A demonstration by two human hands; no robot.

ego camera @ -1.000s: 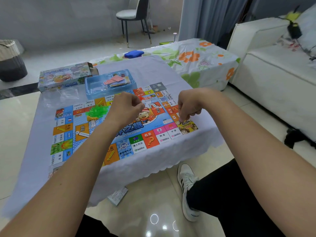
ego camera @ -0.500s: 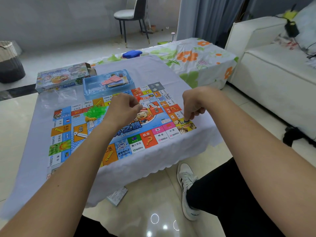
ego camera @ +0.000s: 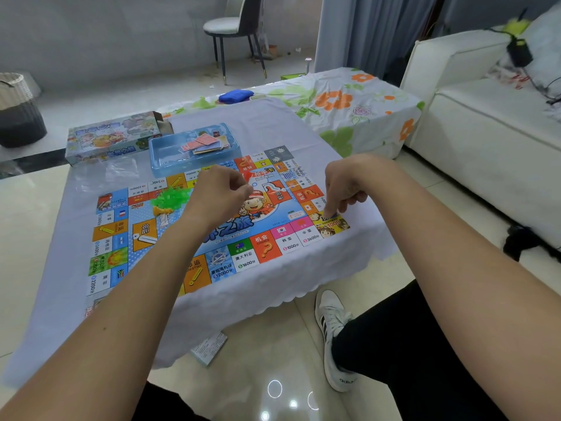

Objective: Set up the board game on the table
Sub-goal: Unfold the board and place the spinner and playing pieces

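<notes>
Blue and tiny, a game piece (ego camera: pixel 333 214) is sitting on the start corner of the board (ego camera: pixel 170 238), at about four o'clock on the cloth-covered surface (ego camera: pixel 267 123). The right hand (ego camera: pixel 344 189) is reaching down, fingers (ego camera: pixel 329 211) pinching its top. The left hand (ego camera: pixel 223 197) is hovering mid-board, fingers curled around something too small to identify. Such a piece looks light, hard and easily tipped, so gripping it near the top between two fingertips seems wisest. Green plastic pieces (ego camera: pixel 170 199) are lying at ten o'clock.
</notes>
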